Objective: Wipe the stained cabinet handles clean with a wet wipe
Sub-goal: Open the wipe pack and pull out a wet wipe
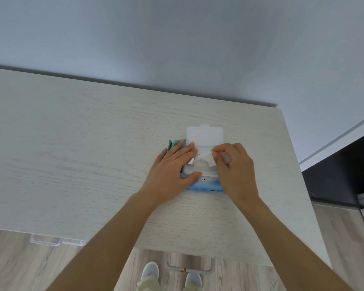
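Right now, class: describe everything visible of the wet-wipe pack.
The wet-wipe pack is a soft blue-and-teal pouch lying flat on the pale wood-grain cabinet top. Its white plastic lid is flipped open, away from the person. The left hand presses it down; the right hand pinches a white wipe emerging from the opening.

no legible text on wipes pack (204, 185)

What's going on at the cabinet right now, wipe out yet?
Not quite. The left hand presses flat on the wet wipe pack lying on the cabinet top, its lid flipped open. The right hand pinches a wipe partly drawn from the opening. The clear handles along the front edge are untouched; one shows a small brownish spot.
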### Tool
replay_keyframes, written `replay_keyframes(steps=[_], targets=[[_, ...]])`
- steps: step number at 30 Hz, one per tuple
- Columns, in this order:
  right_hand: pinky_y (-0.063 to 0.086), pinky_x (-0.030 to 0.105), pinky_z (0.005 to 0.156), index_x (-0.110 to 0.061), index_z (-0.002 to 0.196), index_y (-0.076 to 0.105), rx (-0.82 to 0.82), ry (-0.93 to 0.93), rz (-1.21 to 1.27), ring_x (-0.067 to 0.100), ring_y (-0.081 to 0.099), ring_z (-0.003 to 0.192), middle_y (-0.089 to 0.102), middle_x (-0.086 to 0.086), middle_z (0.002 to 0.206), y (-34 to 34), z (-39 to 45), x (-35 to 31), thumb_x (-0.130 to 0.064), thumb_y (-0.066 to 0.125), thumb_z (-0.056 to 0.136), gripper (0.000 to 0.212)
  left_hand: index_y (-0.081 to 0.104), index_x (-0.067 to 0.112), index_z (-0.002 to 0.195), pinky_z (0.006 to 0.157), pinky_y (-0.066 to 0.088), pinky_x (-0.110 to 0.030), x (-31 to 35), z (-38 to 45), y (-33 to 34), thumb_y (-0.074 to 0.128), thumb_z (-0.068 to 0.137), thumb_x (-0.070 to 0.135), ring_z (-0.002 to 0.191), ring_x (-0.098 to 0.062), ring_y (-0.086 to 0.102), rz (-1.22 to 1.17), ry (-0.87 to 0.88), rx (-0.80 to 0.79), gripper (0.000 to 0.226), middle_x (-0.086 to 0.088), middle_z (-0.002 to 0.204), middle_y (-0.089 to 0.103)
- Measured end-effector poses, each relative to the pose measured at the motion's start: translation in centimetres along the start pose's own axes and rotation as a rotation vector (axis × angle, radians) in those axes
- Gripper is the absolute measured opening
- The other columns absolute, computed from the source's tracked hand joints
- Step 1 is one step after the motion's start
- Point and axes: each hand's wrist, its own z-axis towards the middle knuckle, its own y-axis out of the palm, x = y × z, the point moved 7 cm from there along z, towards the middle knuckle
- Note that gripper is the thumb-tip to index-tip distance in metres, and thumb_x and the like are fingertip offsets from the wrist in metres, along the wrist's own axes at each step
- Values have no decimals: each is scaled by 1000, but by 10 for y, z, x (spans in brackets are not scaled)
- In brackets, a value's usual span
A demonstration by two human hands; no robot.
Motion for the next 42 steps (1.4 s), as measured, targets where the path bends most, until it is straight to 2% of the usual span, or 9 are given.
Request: replay_keyframes(steps=[6, 10, 13, 21, 26, 32, 34, 36, 42], targets=[[47, 22, 68, -19, 111, 68, -107, -123, -84, 11, 55, 82, 57, -2, 100, 25, -5, -16, -28, 62, 89, 24, 35, 28, 145, 119, 7, -28, 2, -1, -3, 54, 89, 49, 138, 9, -1, -26, 24, 27, 63, 20, 152, 21], [40, 3, 72, -6, 97, 72, 0, -52, 56, 11, 56, 78, 65, 6, 90, 13, 1, -9, -7, 62, 89, 13, 31, 29, 146, 117, 3, -24, 1, -1, -1, 55, 89, 50, 137, 11, -4, -13, 15, 13, 66, 27, 147, 12], [39, 3, 73, -8, 94, 69, 81, 63, 112, 12, 56, 84, 62, 2, 90, 2, 1, 2, -7, 58, 91, 11, 29, 31, 146, 115, 0, -21, -1, -1, -1, 55, 89, 51, 134, 15, -7, -18, 11, 12, 66, 29, 145, 10], [36, 5, 69, -2, 96, 71, -92, -70, -17, 15, 52, 79, 51, 5, 92, 19, -8, -7, -11, 68, 85, 15, 32, 28, 146, 117, 5, -25, 1, -1, -1, 57, 89, 49, 138, 9, -1, -14, 19, 29, 66, 26, 145, 12], [39, 0, 69, -8, 94, 68, 139, 162, 141, -4, 51, 71, 52, -4, 91, -6, -5, 15, -18, 62, 90, 12, 30, 30, 147, 115, 1, -22, -1, -1, 0, 55, 88, 52, 134, 15, -6, -3, 7, 13, 67, 28, 146, 11], [41, 7, 76, -14, 118, 58, -56, -26, -19, 5, 47, 90, 48, -8, 105, 4, -10, 3, -5, 44, 96, 28, 31, 29, 146, 105, -10, -6, 0, 0, 0, 57, 88, 50, 131, 18, -10, 2, 23, 25, 67, 28, 144, 11], [46, 17, 79, -13, 117, 62, -101, -34, -28, 5, 46, 89, 44, -6, 103, 10, -10, 1, -12, 51, 94, 25, 33, 27, 146, 107, -7, -8, 0, 0, 0, 57, 88, 50, 133, 16, -7, -9, 22, 31, 67, 27, 145, 13], [40, 13, 75, -12, 109, 67, -111, -33, -37, 7, 46, 86, 45, -2, 99, 14, -11, 1, -22, 62, 90, 23, 33, 27, 146, 110, -3, -13, 0, -1, -1, 57, 88, 50, 136, 13, -4, -13, 19, 33, 67, 24, 148, 15], [37, -3, 68, -20, 89, 70, 205, 246, 227, 1, 54, 72, 52, -10, 82, -25, -6, 26, -26, 65, 87, 7, 30, 27, 147, 113, 0, -19, 0, -1, 0, 55, 89, 50, 137, 10, -3, -4, 8, 13, 67, 19, 153, 18]])
